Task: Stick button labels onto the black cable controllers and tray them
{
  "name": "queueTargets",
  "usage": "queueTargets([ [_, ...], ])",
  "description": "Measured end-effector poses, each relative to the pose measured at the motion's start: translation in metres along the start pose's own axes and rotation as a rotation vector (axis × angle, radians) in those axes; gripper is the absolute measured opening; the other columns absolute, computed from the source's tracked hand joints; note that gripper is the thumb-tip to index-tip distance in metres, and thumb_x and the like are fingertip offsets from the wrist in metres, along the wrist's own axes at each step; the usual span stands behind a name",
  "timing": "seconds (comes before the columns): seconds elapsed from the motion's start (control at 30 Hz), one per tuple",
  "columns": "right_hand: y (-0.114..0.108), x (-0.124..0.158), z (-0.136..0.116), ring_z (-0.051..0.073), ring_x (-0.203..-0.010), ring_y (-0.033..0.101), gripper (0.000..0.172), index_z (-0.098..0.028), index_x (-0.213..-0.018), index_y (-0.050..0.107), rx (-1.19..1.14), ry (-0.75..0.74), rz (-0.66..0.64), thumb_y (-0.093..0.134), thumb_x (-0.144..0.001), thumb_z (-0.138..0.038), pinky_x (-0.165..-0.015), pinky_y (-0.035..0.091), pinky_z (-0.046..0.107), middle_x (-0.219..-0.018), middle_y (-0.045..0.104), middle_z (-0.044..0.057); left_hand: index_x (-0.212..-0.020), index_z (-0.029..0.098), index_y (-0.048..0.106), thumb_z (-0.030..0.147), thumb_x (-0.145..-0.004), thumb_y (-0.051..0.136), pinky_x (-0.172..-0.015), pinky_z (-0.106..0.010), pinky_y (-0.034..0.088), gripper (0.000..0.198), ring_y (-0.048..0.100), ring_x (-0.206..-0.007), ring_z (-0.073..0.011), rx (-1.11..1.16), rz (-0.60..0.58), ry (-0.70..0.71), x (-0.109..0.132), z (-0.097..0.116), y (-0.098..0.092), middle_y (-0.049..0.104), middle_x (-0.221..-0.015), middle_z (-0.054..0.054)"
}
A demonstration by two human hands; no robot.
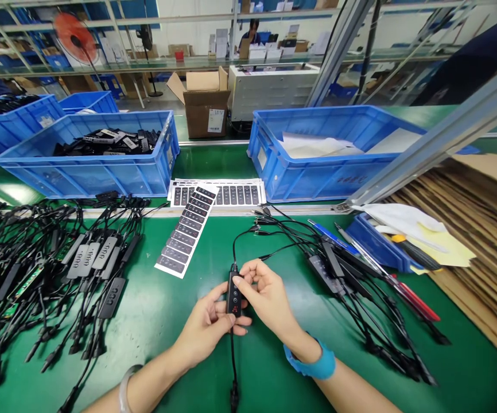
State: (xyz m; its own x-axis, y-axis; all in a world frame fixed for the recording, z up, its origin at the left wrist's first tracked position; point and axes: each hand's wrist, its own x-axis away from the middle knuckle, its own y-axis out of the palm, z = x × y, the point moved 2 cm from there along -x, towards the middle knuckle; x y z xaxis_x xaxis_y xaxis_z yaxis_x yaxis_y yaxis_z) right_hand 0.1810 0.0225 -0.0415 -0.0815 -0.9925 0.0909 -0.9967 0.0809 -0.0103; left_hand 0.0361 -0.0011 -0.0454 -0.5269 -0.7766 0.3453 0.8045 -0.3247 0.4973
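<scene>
In the middle of the green bench, my left hand [209,321] grips the lower end of a small black cable controller [233,293], thumb on its face. The controller has a column of round button marks and a red mark near the bottom; a cable leaves each end. My right hand [266,292] is closed at its upper end, thumb pressed on the face and fingers curled beside it. Just beyond lies a sheet of dark button labels [188,229], slanted over another label sheet [240,195].
Many cabled controllers [87,258] and bare circuit boards lie at left; a smaller bunch [328,275] lies at right beside pens [416,298] and a small blue tray [369,241]. Behind stand a blue bin of black parts [102,172] and one with paper [317,172]. Cardboard sheets [459,229] are stacked right.
</scene>
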Motion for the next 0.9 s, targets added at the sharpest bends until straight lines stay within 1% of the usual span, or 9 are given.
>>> queueTargets([
  [0.13,-0.002,-0.002,0.002,0.012,-0.062,0.05,0.037,-0.022,-0.105,0.049,0.059,-0.02,0.0,0.069,-0.075,-0.031,-0.048,0.047,0.021,-0.075,0.048,-0.004,-0.129,0.019,0.053,0.037,-0.074,0.081,-0.071,-0.029,0.055,0.064,0.072,-0.085,-0.0215,0.007,0.001,0.01,0.001,0.004,0.002,0.072,-0.1,-0.01],
  [0.23,0.001,0.0,0.001,0.012,-0.071,0.055,0.07,-0.024,-0.126,0.043,0.073,0.053,-0.194,0.077,-0.064,-0.025,-0.057,0.05,0.024,-0.096,0.054,0.0,-0.12,0.016,0.061,0.033,-0.071,0.083,-0.063,-0.023,0.053,0.056,0.07,-0.077,-0.0175,-0.019,-0.028,0.029,0.0,0.008,0.003,0.071,-0.082,-0.005],
  [0.3,0.005,0.003,-0.001,0.012,-0.07,0.056,0.083,-0.026,-0.133,0.039,0.049,0.084,-0.3,0.079,-0.06,-0.02,-0.059,0.05,0.024,-0.097,0.055,-0.001,-0.109,0.014,0.066,0.031,-0.067,0.085,-0.057,-0.02,0.051,0.049,0.068,-0.072,-0.0159,-0.046,-0.037,0.02,-0.001,0.01,0.003,0.069,-0.074,-0.003],
  [0.33,0.007,0.004,-0.002,0.012,-0.068,0.056,0.078,-0.026,-0.13,0.041,0.037,0.08,-0.315,0.079,-0.062,-0.019,-0.058,0.05,0.024,-0.092,0.056,-0.002,-0.103,0.012,0.068,0.032,-0.066,0.086,-0.054,-0.018,0.049,0.046,0.068,-0.069,-0.0153,-0.061,-0.031,0.01,-0.001,0.009,0.003,0.069,-0.072,-0.003],
  [0.47,0.008,0.001,0.0,0.011,-0.056,0.049,0.028,-0.021,-0.102,0.057,0.041,0.028,-0.24,0.067,-0.08,-0.036,-0.051,0.043,0.022,-0.069,0.052,-0.005,-0.089,0.01,0.069,0.047,-0.071,0.079,-0.046,-0.017,0.046,0.042,0.064,-0.055,-0.0119,-0.117,0.025,-0.013,-0.003,0.006,0.002,0.07,-0.07,-0.006],
  [0.5,0.007,0.0,0.001,0.011,-0.055,0.049,0.026,-0.02,-0.098,0.059,0.049,0.024,-0.218,0.061,-0.085,-0.042,-0.049,0.042,0.022,-0.067,0.051,-0.005,-0.09,0.01,0.069,0.05,-0.073,0.077,-0.046,-0.017,0.046,0.044,0.064,-0.055,-0.0117,-0.125,0.037,-0.02,-0.003,0.006,0.002,0.071,-0.073,-0.008],
  [0.63,0.003,-0.003,0.003,0.014,-0.058,0.052,0.044,-0.018,-0.103,0.068,0.066,0.011,-0.161,0.043,-0.094,-0.053,-0.053,0.044,0.024,-0.065,0.055,-0.001,-0.102,0.011,0.066,0.054,-0.073,0.075,-0.046,-0.018,0.048,0.053,0.067,-0.057,-0.0129,-0.111,0.08,-0.052,-0.003,0.004,0.0,0.072,-0.079,-0.009],
  [0.77,0.006,0.001,0.001,0.015,-0.066,0.057,0.047,-0.017,-0.129,0.058,0.1,-0.066,-0.204,0.056,-0.087,-0.037,-0.064,0.048,0.027,-0.077,0.064,0.0,-0.092,0.011,0.063,0.06,-0.074,0.071,-0.044,-0.019,0.05,0.052,0.066,-0.054,-0.013,-0.069,0.127,-0.039,-0.004,0.002,-0.003,0.068,-0.071,-0.005],
  [0.9,0.009,0.004,0.001,0.014,-0.063,0.057,0.048,-0.017,-0.126,0.059,0.169,-0.125,-0.151,0.061,-0.078,-0.024,-0.063,0.048,0.026,-0.074,0.065,-0.001,-0.086,0.011,0.062,0.061,-0.074,0.07,-0.045,-0.019,0.051,0.052,0.063,-0.051,-0.0118,-0.1,0.107,0.021,-0.008,-0.002,-0.004,0.066,-0.067,-0.003],
])
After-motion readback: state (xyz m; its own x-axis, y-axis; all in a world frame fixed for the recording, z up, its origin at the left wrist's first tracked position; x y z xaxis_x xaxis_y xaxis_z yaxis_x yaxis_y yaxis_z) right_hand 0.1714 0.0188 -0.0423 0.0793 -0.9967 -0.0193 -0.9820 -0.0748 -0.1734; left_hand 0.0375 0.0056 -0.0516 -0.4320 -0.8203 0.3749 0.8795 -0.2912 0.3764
